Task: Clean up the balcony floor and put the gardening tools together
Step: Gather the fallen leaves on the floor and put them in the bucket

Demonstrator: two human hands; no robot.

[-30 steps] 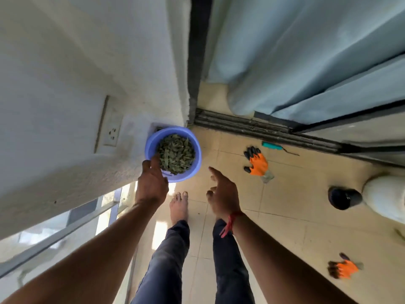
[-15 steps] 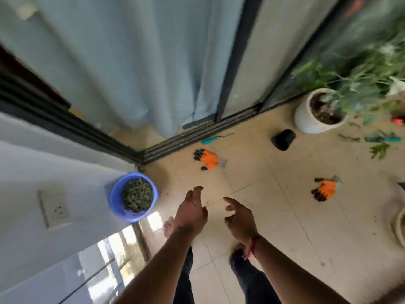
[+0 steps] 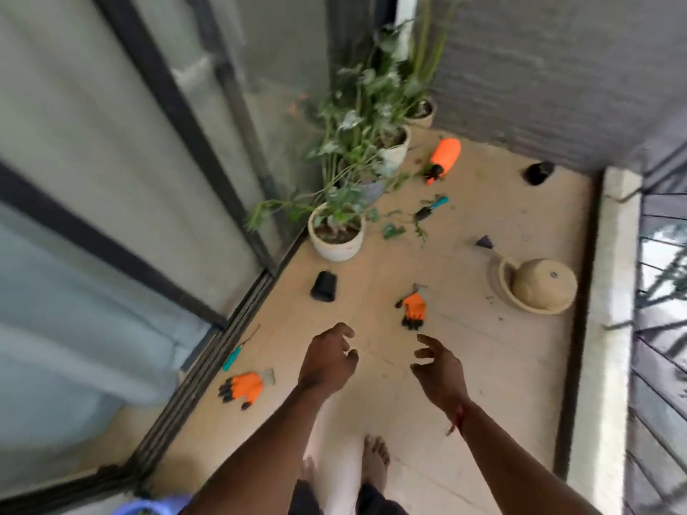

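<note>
The orange glove [image 3: 413, 309] lies just beyond the right hand [image 3: 440, 373], long axis near-to-far; the left hand [image 3: 327, 362] is farther off. Both hands are empty, fingers loosely curled

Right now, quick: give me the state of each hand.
Left hand: open, fingers loosely curled, holding nothing.
Right hand: open, fingers loosely spread, holding nothing.
</note>
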